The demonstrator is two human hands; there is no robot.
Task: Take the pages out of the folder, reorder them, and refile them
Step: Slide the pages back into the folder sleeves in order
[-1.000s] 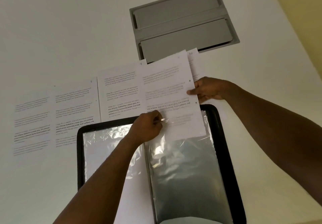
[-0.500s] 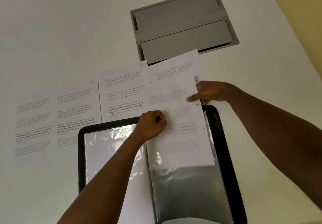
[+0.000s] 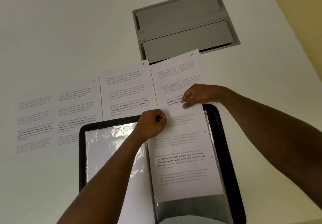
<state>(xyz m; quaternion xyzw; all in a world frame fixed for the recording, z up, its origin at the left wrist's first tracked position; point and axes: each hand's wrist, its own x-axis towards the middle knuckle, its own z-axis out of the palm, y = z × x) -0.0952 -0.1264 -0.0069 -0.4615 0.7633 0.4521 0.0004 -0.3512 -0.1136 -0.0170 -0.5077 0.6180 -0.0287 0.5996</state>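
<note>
A black folder (image 3: 226, 136) lies open on the white table, its clear plastic sleeves (image 3: 111, 150) showing. A printed page (image 3: 184, 168) sits most of the way inside the right-hand sleeve. My right hand (image 3: 196, 95) pinches the page's top edge. My left hand (image 3: 153, 123) is closed on the top left corner of that sleeve, at the folder's spine. Beyond the folder, several printed pages lie side by side on the table, among them the page marked 9 (image 3: 125, 88) and the page marked 10 (image 3: 176, 70).
A grey hatch with two flaps (image 3: 184, 23) is set into the table behind the pages. The table's right edge (image 3: 285, 20) runs diagonally past a yellow floor. Faintly printed pages (image 3: 34, 124) lie to the far left.
The page has slid down into the right-hand sleeve, uncovering the page marked 10 behind it. My right hand followed it down; my left hand stayed at the sleeve's top.
</note>
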